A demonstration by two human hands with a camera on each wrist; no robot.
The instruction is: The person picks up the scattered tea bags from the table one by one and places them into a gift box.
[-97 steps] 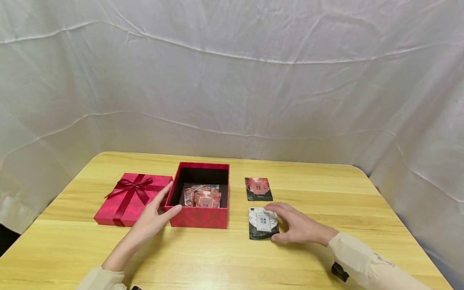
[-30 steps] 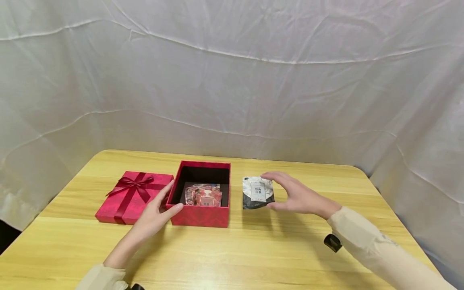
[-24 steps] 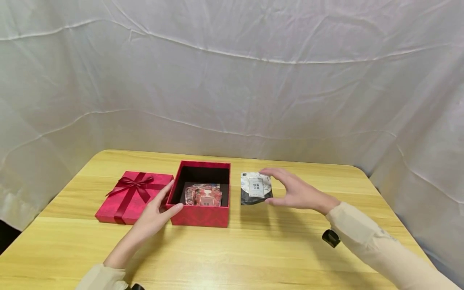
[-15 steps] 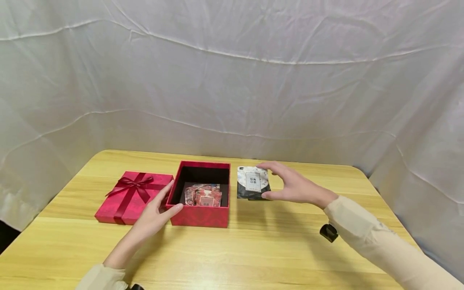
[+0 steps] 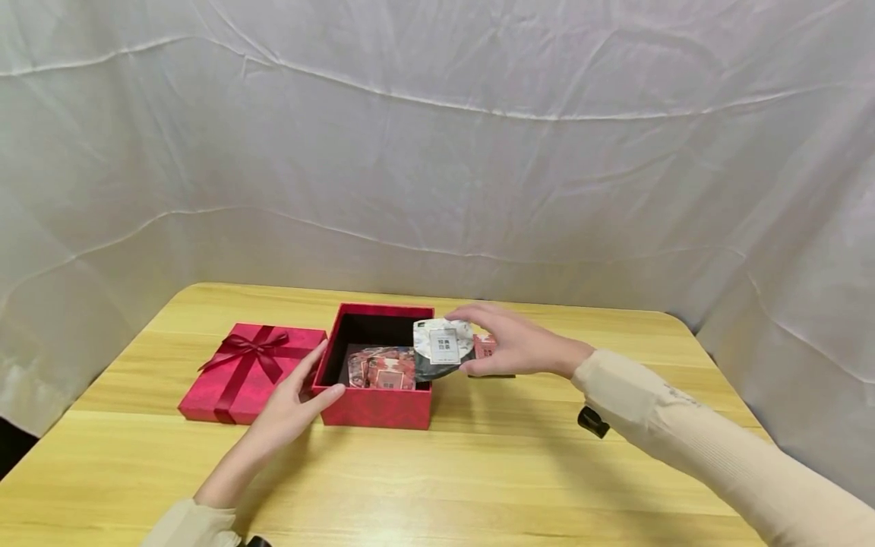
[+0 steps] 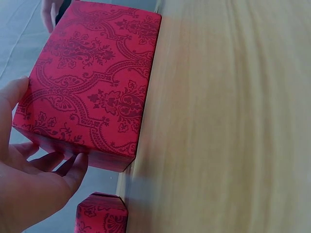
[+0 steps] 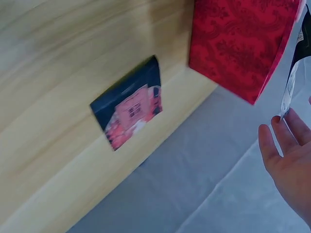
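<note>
My left hand (image 5: 290, 406) steadies the open red gift box (image 5: 376, 410) at its front left corner, thumb on the front rim and fingers against the left wall. The left wrist view shows those fingertips on the patterned box (image 6: 92, 82). My right hand (image 5: 516, 342) pinches a white-and-black tea sachet (image 5: 443, 348) by its right side, above the box's right wall. In the right wrist view, the sachet (image 7: 290, 87) appears nearly edge-on at the fingertips. Several red patterned sachets (image 5: 390, 374) lie inside the box, partly covered by the held one.
Left of the box lies its red lid (image 5: 232, 384), topped with a dark red ribbon bow (image 5: 254, 348). A red-and-black sachet (image 7: 131, 109) lies on the wooden table (image 5: 424, 486) right of the box, partly behind my right hand. Pale cloth (image 5: 437, 152) hangs around the table.
My right hand has picked the white-and-black sachet up from the table and carried it left to the box's right wall. My left hand stays in place on the box.
</note>
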